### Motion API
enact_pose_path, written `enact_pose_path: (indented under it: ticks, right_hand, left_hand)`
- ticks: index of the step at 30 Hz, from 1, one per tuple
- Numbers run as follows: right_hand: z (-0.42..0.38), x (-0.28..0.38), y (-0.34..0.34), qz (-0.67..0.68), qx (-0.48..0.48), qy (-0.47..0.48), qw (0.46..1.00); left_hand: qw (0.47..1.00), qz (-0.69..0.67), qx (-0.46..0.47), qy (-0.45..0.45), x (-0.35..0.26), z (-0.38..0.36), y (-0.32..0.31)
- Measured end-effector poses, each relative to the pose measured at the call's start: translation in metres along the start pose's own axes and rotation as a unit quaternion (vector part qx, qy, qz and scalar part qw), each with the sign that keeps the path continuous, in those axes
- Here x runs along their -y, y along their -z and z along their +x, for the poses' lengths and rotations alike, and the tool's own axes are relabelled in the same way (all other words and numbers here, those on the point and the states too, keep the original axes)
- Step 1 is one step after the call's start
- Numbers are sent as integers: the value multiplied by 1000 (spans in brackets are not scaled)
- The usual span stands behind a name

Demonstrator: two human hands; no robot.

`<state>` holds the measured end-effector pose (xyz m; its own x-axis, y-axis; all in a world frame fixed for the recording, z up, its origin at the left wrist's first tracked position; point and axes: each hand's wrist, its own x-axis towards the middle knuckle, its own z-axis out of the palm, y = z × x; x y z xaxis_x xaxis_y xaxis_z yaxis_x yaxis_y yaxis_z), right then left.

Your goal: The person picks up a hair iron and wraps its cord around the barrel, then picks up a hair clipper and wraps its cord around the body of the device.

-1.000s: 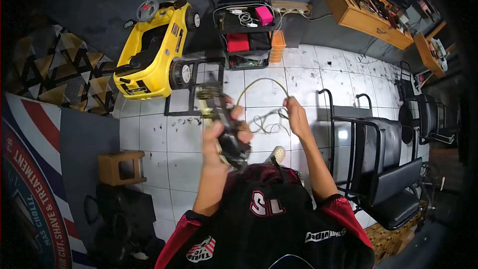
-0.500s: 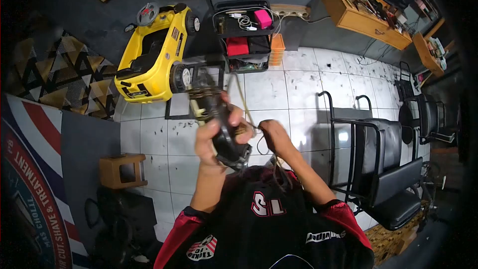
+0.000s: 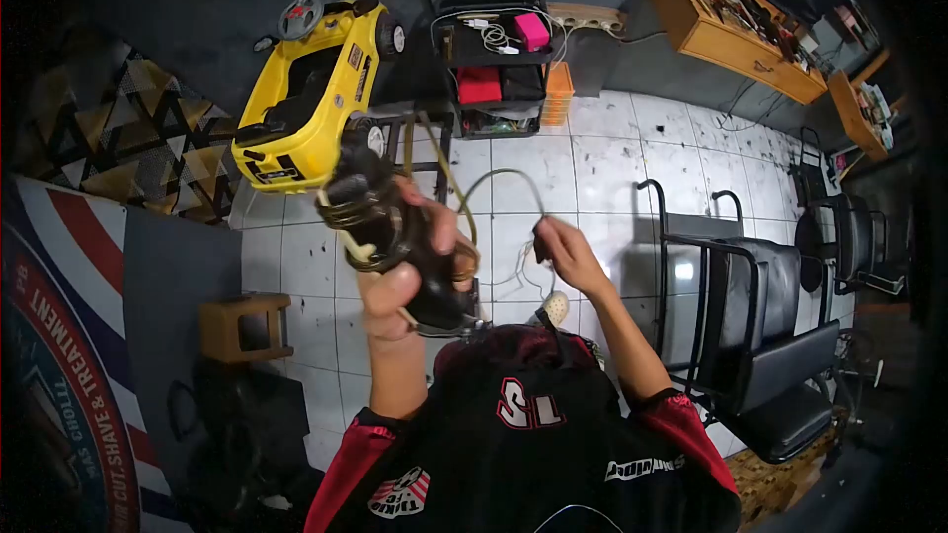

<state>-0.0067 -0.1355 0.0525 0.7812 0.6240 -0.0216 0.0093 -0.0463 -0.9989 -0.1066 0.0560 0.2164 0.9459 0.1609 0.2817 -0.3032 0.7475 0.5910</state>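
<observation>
Black handheld device up in left hand, cord coiled round its far end, grip wrapped snug, thumb on one side, fingers on other. And right hand, well apart, pinches dark piece of cord between thumb and fingers. Slack loop arcs between hands, thinner strands dangling below, over white tiled floor dotted with dark specks. Yellow toy car beyond device, black trolley farther out, black-framed chairs off right.

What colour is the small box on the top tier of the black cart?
Bright pink; the small box shows in the head view.
</observation>
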Motion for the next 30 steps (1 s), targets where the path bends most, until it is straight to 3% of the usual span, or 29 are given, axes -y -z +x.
enact_pose_path:
  ticks: [3,5,7,11,14,17,19,21,23,25,27,29,30]
  right_hand:
    - [15,57,-4,-78,-86,60,991]
    - [13,93,-10,-146,-104,153,972]
    - [11,114,-16,-201,-101,214,951]
    - [7,116,-20,-235,-43,244,940]
    - [8,79,-27,-200,21,228,953]
    - [-6,32,-26,-204,59,128,969]
    - [-16,-45,-15,-275,20,178,945]
    - [-29,-101,-2,-275,-80,278,917]
    - [-30,-123,20,-376,-100,281,877]
    - [-42,-154,40,-316,-43,-58,946]
    - [-64,-215,72,-435,2,-13,901]
    - [-71,-224,76,-376,-75,-75,921]
    - [-64,-207,65,-314,-130,-53,939]
  left_hand:
    - [996,82,-7,35,15,-4,3]
    - [975,180,-63,119,17,-3,-10]
    - [963,219,-94,124,32,-5,-7]
    - [994,68,-51,67,38,-4,-3]
    - [994,11,-25,105,30,-7,3]
    - [996,-84,0,16,17,-2,2]
    - [993,-86,60,-49,-6,3,5]
    - [994,-87,30,-55,-26,4,6]
    - [992,-92,30,-76,-33,4,4]
    - [989,-38,100,-98,-56,6,14]
    - [987,-31,79,-137,-76,3,4]
    - [990,-5,114,-88,-93,2,9]
    - [990,8,130,-61,-97,1,11]
